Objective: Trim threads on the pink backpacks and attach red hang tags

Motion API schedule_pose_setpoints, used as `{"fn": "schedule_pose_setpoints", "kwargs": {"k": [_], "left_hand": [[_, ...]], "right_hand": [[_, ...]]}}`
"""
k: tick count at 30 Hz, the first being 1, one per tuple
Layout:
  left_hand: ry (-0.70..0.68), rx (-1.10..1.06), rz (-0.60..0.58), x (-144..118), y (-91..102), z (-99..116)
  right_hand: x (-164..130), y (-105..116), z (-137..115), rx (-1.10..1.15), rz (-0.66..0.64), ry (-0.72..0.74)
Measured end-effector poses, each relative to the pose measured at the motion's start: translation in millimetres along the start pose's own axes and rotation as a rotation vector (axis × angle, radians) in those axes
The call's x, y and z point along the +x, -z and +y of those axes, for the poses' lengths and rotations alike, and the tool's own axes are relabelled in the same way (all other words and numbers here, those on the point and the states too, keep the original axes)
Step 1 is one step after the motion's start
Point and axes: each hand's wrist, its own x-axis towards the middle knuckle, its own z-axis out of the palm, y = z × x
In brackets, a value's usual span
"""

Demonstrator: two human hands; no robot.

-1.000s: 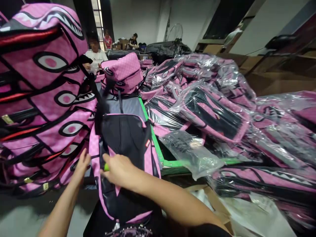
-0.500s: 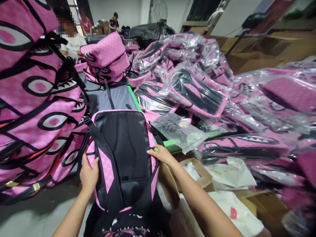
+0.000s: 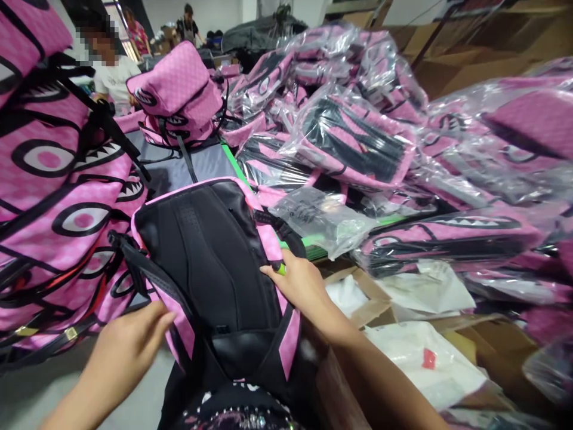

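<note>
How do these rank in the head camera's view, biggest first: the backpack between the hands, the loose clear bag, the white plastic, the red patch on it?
1. Backpack, clearly the largest.
2. Clear bag and white plastic: too alike to rank, and the white plastic seems nearer the camera.
3. Red patch, smallest.

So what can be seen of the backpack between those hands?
The backpack, unwrapped, shows its black, padded back panel, leather-like, with pink sides and black-and-pink shoulder straps. It sits askew, top end towards the grey table, lower end towards the person's clothes. The right hand holds its right edge; the left hand is at its left strap. Its front is hidden.
</note>
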Motion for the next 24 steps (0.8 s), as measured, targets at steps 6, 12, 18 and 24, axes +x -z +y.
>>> {"fn": "schedule_pose_setpoints", "kwargs": {"k": [6, 12, 18, 24], "left_hand": [[-0.858, 0.371, 0.052, 137.7, -43.3, 99.0], [-0.975, 0.479, -0.072, 240.4, -46.7, 64.5], [-0.955, 0.441, -0.06, 235.1, -57.7, 60.6], [-0.869, 0.317, -0.146, 218.3, -106.5, 58.0]], "right_hand": [[-2.1, -19.0, -12.0, 0.029, -0.078, 0.016], [13.6, -42.1, 6.3, 0.12, -0.078, -0.022], [35.8, -48.4, 14.1, 0.186, -0.216, -0.013], [28.2, -2.3, 23.4, 0.406, 0.056, -0.098]]}}
